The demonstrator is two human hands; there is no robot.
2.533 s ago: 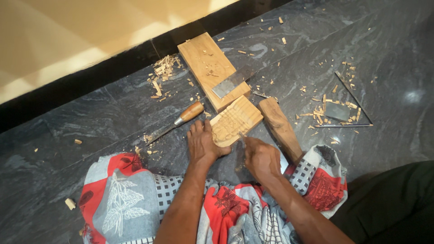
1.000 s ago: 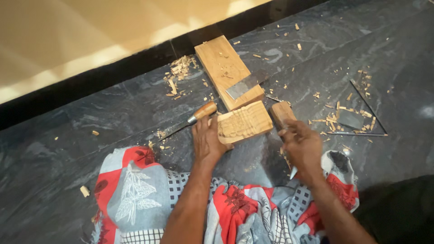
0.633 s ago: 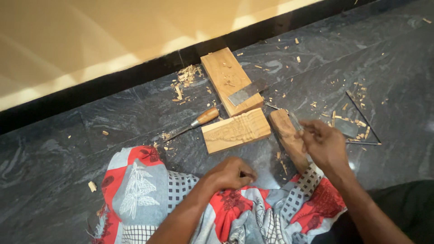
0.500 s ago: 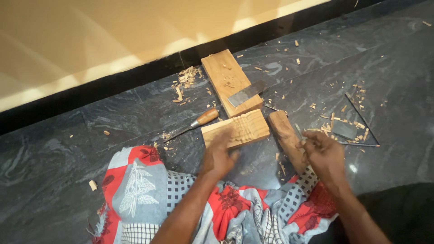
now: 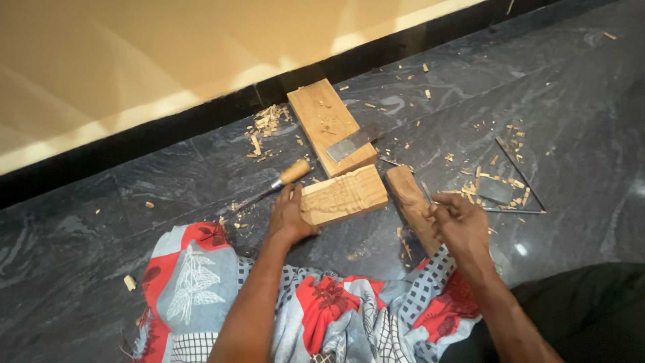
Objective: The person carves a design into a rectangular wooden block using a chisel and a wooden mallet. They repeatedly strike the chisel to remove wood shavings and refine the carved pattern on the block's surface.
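A: Floor (image 5: 134, 202) first — dark stone, shavings scattered beyond both hands. Past the left hand, a plain plank (image 5: 330, 124) with a flat metal blade (image 5: 353, 141) on it.

B: And the carved block (image 5: 344, 196)?

A: Under the left hand (image 5: 290, 216), which a moment ago was pulled back to the lap — now its palm presses flat on the block's near end, fingers spread. A wooden-handled chisel (image 5: 285, 180) lies just beyond it.

B: Right hand (image 5: 460, 222)?

A: Closed round a thin metal tool (image 5: 427, 193), beside the wooden mallet (image 5: 411, 205). Block pinned again — looks readied for cutting.
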